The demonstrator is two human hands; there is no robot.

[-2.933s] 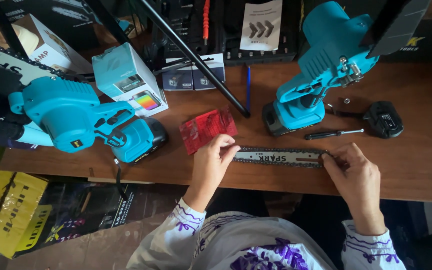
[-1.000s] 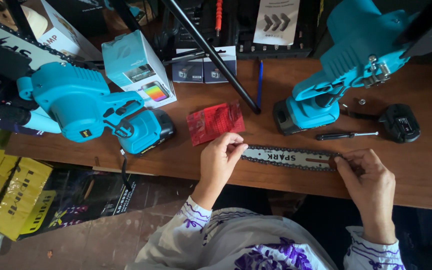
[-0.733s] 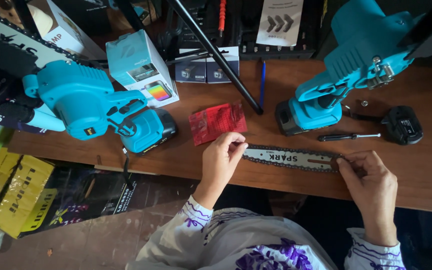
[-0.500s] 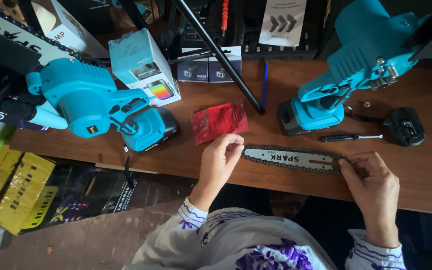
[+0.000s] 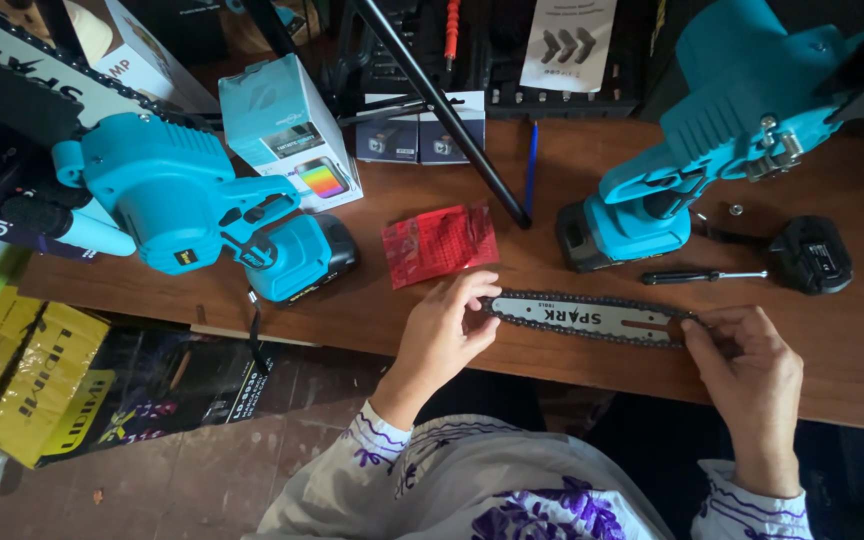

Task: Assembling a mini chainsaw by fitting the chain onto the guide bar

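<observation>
- A chainsaw guide bar (image 5: 592, 320) with its chain lies flat near the wooden counter's (image 5: 852, 360) front edge.
- The left hand (image 5: 447, 330) has its fingers pinched on the bar's tip, steadying it.
- The right hand (image 5: 747, 365) has its fingers closed on the other end, keeping the chain seated.
- A screwdriver (image 5: 702, 276) lies just behind.

You're sitting at a brown wooden table (image 5: 852, 380) running from nine to three o'clock. Daylight is falling softly across it. A reddish tiled floor (image 5: 202, 480) is showing at seven o'clock, beneath the table's edge.
</observation>
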